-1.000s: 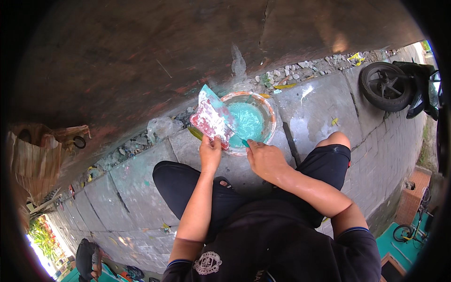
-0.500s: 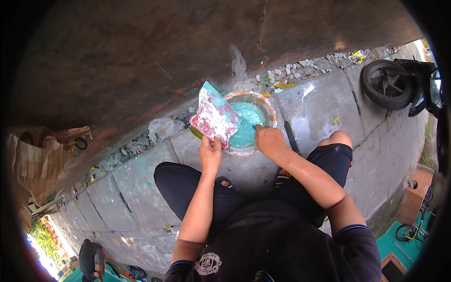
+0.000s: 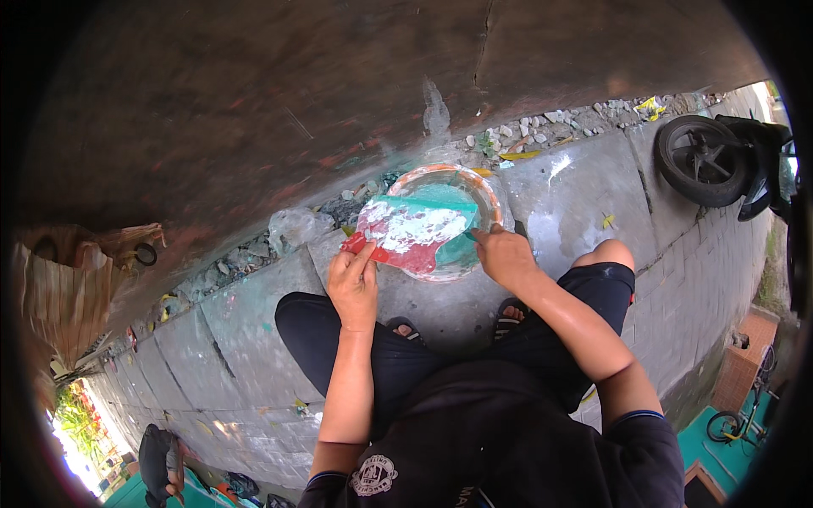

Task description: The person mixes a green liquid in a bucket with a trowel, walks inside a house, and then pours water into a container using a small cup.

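Observation:
My left hand point(image 3: 354, 288) pinches a red flat board point(image 3: 403, 252), smeared with white paste and teal along its upper edge, and holds it over the round bucket point(image 3: 432, 171). The bucket's rim is streaked orange and white; teal paint point(image 3: 457, 254) shows inside, partly hidden by the board. My right hand point(image 3: 506, 261), at the bucket's right side, is closed on a thin teal handle whose lower end reaches into the bucket, mostly out of sight.
A dark stained wall point(image 3: 254, 102) runs behind the bucket, with rubble point(image 3: 542, 127) along its foot. A motorbike wheel point(image 3: 696, 161) is at the right, a bicycle point(image 3: 732, 423) at lower right. Corrugated sheet point(image 3: 59, 296) leans at left. A bent-over person point(image 3: 159, 466) is at lower left.
The board has tilted from upright to lying across the bucket, its top corner swinging rightward. My left hand has shifted left with it; my right hand has moved rightward.

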Available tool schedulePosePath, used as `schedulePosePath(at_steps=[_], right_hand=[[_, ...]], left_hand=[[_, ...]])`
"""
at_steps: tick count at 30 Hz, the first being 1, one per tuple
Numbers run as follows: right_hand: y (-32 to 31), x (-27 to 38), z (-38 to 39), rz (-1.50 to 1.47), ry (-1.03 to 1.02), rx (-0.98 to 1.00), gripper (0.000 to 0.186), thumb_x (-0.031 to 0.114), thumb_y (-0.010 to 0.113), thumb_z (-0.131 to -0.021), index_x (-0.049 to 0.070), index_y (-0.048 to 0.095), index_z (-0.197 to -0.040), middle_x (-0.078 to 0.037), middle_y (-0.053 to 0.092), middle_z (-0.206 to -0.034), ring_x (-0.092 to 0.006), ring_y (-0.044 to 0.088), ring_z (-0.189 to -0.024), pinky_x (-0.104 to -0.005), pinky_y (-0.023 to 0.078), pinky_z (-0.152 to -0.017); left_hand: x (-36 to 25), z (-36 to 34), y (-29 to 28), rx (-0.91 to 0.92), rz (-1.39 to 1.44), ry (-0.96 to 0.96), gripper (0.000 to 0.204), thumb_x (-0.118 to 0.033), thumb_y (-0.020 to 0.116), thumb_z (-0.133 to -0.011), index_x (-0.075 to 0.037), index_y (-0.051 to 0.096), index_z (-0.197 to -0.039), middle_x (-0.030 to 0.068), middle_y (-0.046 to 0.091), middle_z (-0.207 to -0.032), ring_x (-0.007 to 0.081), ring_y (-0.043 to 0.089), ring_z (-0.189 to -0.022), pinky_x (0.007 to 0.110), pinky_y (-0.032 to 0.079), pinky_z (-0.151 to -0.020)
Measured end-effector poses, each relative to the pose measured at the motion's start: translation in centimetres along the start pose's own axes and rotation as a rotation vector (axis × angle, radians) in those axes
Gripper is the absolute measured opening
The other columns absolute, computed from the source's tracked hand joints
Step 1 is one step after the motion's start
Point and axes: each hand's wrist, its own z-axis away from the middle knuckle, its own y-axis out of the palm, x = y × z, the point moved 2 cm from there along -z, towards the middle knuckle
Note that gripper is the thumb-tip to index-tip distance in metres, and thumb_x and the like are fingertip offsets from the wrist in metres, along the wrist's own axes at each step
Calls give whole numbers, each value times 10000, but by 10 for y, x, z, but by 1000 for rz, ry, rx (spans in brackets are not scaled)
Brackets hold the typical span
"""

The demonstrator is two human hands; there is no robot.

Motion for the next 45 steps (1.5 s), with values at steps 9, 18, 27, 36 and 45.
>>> schedulePosePath(at_steps=[9,18,27,36,45], right_hand=[[-77,-21,49,-199,0,-154,342,164,614,-899,132,659,-1237,-200,646,-964,-394,657,-801,-470,537,-745],[-55,17,75,-206,-180,-161,333,135,615,-896,102,661,-1224,-162,569,-805,-347,622,-680,-445,522,-619],[-37,37,77,-69,-208,-167,359,103,649,-880,96,658,-1239,-120,525,-787,-300,599,-650,-409,507,-575],[-42,49,71,-90,-203,-101,376,123,613,-888,39,628,-1254,-175,575,-866,-328,645,-712,-412,539,-592],[-18,54,38,-15,-249,-221,458,80,610,-838,12,592,-1292,-168,578,-873,-302,646,-698,-395,542,-587]], left_hand=[[37,3,21,114,321,-331,331,24,605,-875,-90,696,-1172,21,667,-903,99,578,-693,249,484,-651],[50,-4,42,-20,614,-538,473,30,520,-935,-38,492,-1403,68,664,-1000,73,587,-744,206,471,-660],[71,-6,46,-6,990,-871,390,44,494,-950,7,521,-1337,79,690,-1118,124,647,-946,236,505,-805],[72,-6,45,-103,882,-826,344,48,483,-944,13,565,-1276,83,691,-1131,136,653,-983,251,499,-848],[65,-8,47,69,920,-952,363,6,509,-946,-54,568,-1299,50,681,-1133,142,661,-951,276,532,-735]])
